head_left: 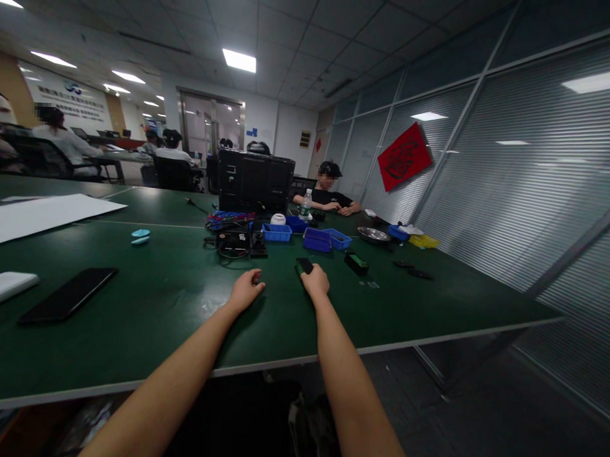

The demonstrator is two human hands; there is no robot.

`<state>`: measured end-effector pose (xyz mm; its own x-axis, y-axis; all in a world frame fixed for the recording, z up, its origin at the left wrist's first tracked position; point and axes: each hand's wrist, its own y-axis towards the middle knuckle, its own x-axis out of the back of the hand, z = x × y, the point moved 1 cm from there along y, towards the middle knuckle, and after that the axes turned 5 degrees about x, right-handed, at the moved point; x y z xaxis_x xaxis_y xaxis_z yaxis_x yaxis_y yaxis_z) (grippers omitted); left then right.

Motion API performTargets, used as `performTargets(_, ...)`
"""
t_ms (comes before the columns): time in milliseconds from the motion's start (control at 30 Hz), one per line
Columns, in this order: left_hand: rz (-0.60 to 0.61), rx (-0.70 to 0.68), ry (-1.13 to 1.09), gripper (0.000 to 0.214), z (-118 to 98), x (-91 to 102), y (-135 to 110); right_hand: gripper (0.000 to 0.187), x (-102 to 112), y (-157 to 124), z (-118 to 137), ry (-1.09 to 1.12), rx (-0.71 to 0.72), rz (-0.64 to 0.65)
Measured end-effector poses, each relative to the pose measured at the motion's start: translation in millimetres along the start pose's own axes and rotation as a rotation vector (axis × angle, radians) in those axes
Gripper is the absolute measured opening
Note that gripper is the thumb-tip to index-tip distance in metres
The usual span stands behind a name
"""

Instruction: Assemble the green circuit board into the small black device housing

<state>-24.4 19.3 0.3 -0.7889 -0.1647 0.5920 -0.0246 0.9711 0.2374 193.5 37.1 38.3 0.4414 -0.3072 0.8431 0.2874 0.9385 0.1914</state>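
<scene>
My right hand (317, 282) is closed around a small black-and-green block (304, 266) on the green table (171, 347). Its far end sticks out past my fingers; its exact kind is too small to make out. To the left, my left hand (245, 292) rests low over the tabletop with loosely curled fingers, the thumb apart from them and nothing between. Right of my right hand lies a black open box (356, 263) with something green inside. Close to that box are a tiny ring (362, 283) and a small clear piece (374, 285).
Beyond my hands stand blue trays (277, 233), a black device with cables (233, 243), a baseball (278, 219), a bottle (306, 205) and a monitor (256, 181). A metal bowl (373, 235) is farther right. A black slab (68, 295) lies left. A person (328, 189) sits opposite.
</scene>
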Motion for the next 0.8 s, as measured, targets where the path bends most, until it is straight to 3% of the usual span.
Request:
performTargets(300, -0.008, -0.007, 0.002, 0.044, 0.6, -2.2, 1.2, 0.034, -4.3, 1.7, -7.7, -0.114, -0.037, -0.107)
performTargets(567, -0.006, 0.0, 0.01, 0.044, 0.1, -2.4, 1.2, 0.033, -18.2, -16.9, 18.6, -0.367, 0.338, -0.236)
performTargets(700, -0.016, -0.003, 0.001, 0.045, -0.2, -2.0, 0.5, 0.046, -23.2, -28.0, 30.4, -0.309, 0.431, -0.191)
performTargets(800, -0.015, -0.004, -0.011, 0.045, -0.6, -1.5, 0.1, 0.047, -19.2, -24.4, 27.0, -0.124, 0.349, -0.223)
